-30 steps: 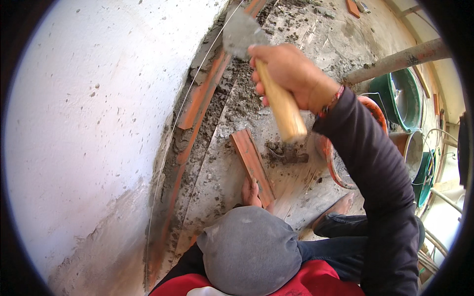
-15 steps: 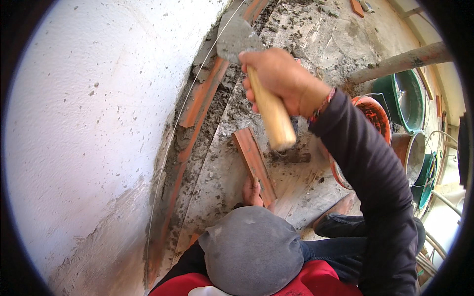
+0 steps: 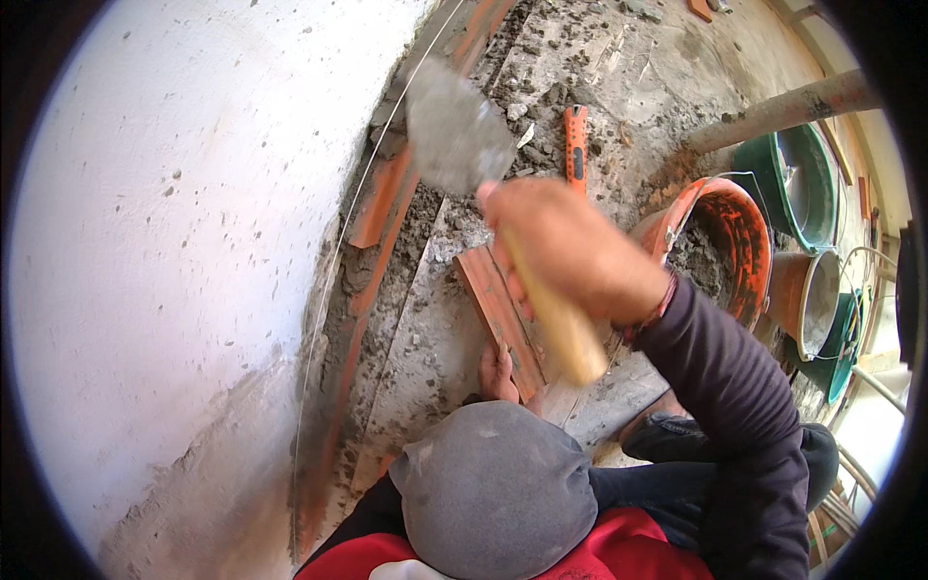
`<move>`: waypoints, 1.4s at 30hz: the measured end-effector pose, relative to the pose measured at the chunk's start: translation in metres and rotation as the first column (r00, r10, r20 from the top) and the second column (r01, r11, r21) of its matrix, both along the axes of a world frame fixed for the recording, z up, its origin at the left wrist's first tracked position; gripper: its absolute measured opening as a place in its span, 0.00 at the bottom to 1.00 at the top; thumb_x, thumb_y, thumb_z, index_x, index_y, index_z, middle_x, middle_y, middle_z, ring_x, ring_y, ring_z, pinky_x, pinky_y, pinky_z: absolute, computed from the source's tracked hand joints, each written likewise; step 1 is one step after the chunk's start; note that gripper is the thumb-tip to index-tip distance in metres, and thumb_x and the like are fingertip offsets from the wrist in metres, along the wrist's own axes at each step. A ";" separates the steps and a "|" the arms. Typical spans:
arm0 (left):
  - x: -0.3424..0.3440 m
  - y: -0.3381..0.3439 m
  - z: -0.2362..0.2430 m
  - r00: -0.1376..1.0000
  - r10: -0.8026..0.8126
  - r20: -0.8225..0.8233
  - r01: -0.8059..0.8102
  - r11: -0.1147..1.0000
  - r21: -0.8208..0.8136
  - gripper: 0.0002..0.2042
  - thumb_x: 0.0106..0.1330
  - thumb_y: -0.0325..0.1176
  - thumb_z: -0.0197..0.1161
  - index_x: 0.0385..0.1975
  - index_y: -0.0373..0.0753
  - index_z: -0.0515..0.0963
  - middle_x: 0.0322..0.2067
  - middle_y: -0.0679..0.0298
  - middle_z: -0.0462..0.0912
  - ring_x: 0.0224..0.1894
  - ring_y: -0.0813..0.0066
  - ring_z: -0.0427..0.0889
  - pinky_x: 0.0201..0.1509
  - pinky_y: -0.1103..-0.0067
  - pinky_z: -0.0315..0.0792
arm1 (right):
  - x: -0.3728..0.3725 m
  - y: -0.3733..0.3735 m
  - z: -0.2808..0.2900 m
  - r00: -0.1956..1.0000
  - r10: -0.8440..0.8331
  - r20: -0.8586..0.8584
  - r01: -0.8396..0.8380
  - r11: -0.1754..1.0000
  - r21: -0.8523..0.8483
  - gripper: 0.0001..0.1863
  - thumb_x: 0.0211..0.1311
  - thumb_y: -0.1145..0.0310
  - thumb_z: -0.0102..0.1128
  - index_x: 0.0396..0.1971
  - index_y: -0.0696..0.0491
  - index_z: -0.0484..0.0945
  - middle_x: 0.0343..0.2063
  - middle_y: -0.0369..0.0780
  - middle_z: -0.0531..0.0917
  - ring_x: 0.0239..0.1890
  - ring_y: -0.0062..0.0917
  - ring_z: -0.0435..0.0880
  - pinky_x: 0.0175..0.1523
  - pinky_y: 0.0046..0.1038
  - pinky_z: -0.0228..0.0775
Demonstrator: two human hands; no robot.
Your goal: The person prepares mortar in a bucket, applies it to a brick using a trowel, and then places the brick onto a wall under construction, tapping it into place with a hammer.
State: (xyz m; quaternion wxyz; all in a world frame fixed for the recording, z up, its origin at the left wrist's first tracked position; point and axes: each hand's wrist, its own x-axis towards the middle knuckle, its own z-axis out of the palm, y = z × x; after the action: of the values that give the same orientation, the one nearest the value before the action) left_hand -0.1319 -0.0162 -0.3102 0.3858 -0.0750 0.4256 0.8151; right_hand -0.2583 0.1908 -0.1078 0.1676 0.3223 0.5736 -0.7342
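My right hand (image 3: 570,251), blurred by motion, grips the wooden handle of a trowel (image 3: 454,130), whose mortar-smeared blade is over the mortar bed beside the wall. Below it, my left hand (image 3: 498,375) holds the lower end of a loose, flat terracotta piece (image 3: 483,290). Set terracotta pieces (image 3: 377,203) run in a strip along the white wall (image 3: 174,242), with a taut pale string (image 3: 337,251) above them. An orange tool (image 3: 576,145) lies on the dirty floor just beyond my right hand.
At the right stand an orange bucket (image 3: 739,227) with mortar inside, green tubs (image 3: 817,184) and a metal-coloured bucket (image 3: 820,300). A round pole (image 3: 793,113) slants above them. A grey cap (image 3: 493,483) fills the lower middle.
My right hand and the trowel have moved down toward me, uncovering more of the orange tool and bucket. My left hand and the loose terracotta piece have barely moved.
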 end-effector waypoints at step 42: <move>0.016 -0.001 -0.027 1.000 -0.010 0.010 0.010 1.000 0.010 0.25 0.73 0.43 0.48 0.63 0.32 0.62 0.50 0.53 0.76 0.47 0.64 0.80 0.51 0.70 0.74 | 0.049 -0.127 -0.120 0.971 -0.226 -0.073 0.187 0.919 -0.348 0.22 0.75 0.54 0.38 0.24 0.53 0.67 0.16 0.35 0.69 0.14 0.20 0.70 0.20 0.25 0.64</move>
State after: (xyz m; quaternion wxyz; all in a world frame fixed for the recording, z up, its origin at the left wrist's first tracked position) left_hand -0.1161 -0.0173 -0.3369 0.3925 -0.0750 0.4201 0.8148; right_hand -0.2096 0.0639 -0.2274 0.1095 0.3058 0.4100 -0.8523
